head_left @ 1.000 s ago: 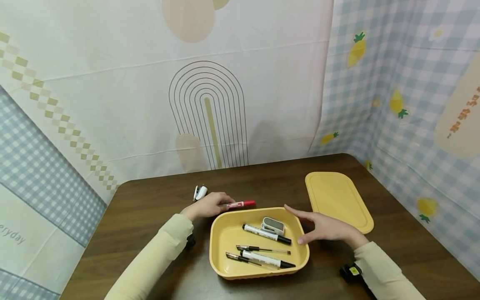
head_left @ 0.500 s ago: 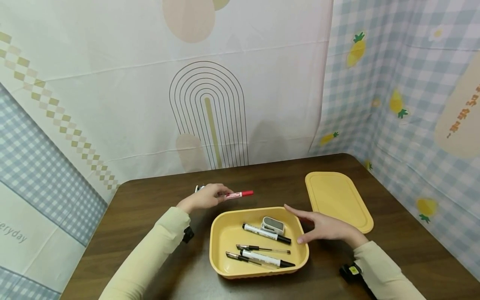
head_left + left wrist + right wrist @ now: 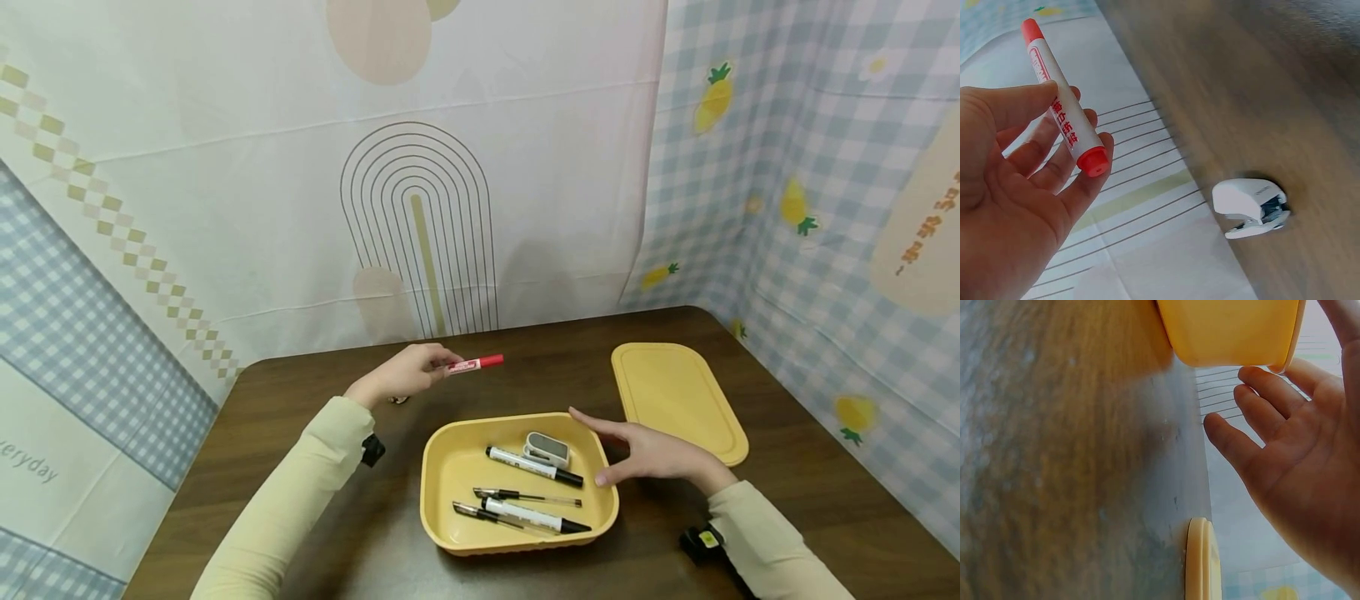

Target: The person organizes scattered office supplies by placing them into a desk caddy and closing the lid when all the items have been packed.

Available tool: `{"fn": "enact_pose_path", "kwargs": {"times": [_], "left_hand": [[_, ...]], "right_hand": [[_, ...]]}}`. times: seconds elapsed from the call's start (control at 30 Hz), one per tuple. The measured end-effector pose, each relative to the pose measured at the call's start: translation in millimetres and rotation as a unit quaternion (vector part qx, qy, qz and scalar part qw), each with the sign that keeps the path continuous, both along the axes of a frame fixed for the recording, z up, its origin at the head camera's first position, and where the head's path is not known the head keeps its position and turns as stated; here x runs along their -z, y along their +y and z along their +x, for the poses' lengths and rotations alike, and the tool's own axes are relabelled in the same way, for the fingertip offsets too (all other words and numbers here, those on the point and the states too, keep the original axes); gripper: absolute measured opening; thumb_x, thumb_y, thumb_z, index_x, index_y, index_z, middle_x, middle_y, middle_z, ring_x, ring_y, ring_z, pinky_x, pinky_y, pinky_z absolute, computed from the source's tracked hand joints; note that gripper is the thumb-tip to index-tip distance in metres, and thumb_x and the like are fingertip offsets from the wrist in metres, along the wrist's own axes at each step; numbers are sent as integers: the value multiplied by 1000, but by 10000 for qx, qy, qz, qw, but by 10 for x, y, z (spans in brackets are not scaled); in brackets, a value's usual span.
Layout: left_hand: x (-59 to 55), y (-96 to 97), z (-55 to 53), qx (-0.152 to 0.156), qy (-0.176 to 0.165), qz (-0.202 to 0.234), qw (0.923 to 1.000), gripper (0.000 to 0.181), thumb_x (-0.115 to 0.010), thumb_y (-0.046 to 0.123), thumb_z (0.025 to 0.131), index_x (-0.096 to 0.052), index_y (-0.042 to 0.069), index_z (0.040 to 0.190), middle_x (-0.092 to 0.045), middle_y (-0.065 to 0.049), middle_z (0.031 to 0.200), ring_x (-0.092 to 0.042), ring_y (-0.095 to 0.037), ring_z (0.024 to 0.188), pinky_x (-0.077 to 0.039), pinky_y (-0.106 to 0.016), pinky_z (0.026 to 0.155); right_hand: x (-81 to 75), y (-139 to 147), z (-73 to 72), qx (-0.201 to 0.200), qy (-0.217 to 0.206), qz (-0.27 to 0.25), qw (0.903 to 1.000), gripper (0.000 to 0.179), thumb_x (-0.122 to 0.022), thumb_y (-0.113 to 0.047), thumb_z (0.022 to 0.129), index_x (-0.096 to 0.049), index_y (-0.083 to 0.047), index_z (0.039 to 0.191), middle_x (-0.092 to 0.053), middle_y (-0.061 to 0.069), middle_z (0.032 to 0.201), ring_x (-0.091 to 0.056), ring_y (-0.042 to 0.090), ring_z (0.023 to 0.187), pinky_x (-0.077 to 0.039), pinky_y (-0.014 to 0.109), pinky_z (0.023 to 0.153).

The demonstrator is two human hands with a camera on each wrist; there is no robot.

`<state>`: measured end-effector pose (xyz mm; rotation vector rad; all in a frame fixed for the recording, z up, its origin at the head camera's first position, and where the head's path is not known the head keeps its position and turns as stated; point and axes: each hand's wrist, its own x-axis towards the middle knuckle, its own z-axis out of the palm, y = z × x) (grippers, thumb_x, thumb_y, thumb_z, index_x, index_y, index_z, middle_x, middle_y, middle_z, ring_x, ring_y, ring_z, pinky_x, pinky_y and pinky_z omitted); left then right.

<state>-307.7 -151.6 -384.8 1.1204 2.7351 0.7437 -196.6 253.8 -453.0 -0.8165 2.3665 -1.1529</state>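
Note:
My left hand (image 3: 405,369) pinches a red-capped whiteboard marker (image 3: 1067,106) between thumb and fingers, raised above the back of the table. Beneath it on the table is a small white stapler (image 3: 1250,209), mostly hidden by the hand in the head view. My right hand (image 3: 648,452) holds the right rim of a yellow box (image 3: 435,483), thumb over the inner side and index finger at the back corner. Inside lie two black-capped markers (image 3: 534,467), two black pens (image 3: 525,497) and a small white-and-grey object (image 3: 547,450).
A yellow lid (image 3: 678,400) lies flat on the brown table (image 3: 300,400) to the right, behind the right hand. Patterned cloth (image 3: 540,167) hangs close along the table's back and right sides.
My left hand has lifted the red marker from beside the box's back edge, moving up and away toward the wall. The right hand and the box have stayed put.

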Motion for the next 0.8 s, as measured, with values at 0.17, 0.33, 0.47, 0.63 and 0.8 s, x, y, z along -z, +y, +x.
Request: {"fn": "enact_pose_path", "kwargs": {"times": [0.17, 0.33, 0.47, 0.63, 0.8], "left_hand": [[-76, 31, -4, -20, 8, 10, 10000, 29, -58, 9, 102, -68, 9, 129, -66, -2, 106, -52, -16, 79, -45, -34, 72], [-143, 38, 5, 14, 102, 30, 9999, 29, -58, 10, 102, -68, 10, 129, -66, -1, 106, -52, -16, 80, -45, -34, 73], [-206, 36, 19, 4, 143, 53, 9999, 29, -58, 11, 102, -68, 10, 130, -66, -1, 107, -52, -17, 81, -45, -35, 73], [-264, 40, 32, 114, 310, 28, 9995, 29, -57, 10, 102, -68, 9, 130, -65, -1, 104, -52, -17, 81, -45, -35, 73], [-319, 88, 75, 265, 437, -7, 9987, 28, -57, 12, 103, -69, 11, 129, -66, 0, 107, -53, -16, 84, -46, -35, 76]], "right_hand": [[1, 5, 0, -38, -3, -35, 10000, 90, -78, -27, 90, -24, -20, 162, -24, -9, 164, -26, 25, 146, -27, 28, 113], [3, 5, -3, -80, -22, -89, 9999, 90, -77, -25, 91, -23, -19, 162, -23, -8, 164, -26, 25, 146, -27, 24, 111], [-2, 2, -4, -72, -24, -103, 9999, 90, -78, -25, 90, -24, -19, 162, -24, -8, 164, -25, 25, 147, -27, 24, 111], [1, 4, -7, -60, 13, -53, 10000, 90, -78, -26, 90, -24, -19, 162, -23, -8, 164, -25, 26, 147, -28, 34, 114], [18, 8, -13, -60, 76, 36, 9999, 90, -77, -27, 90, -23, -20, 162, -23, -10, 164, -25, 26, 147, -28, 48, 115]]}}
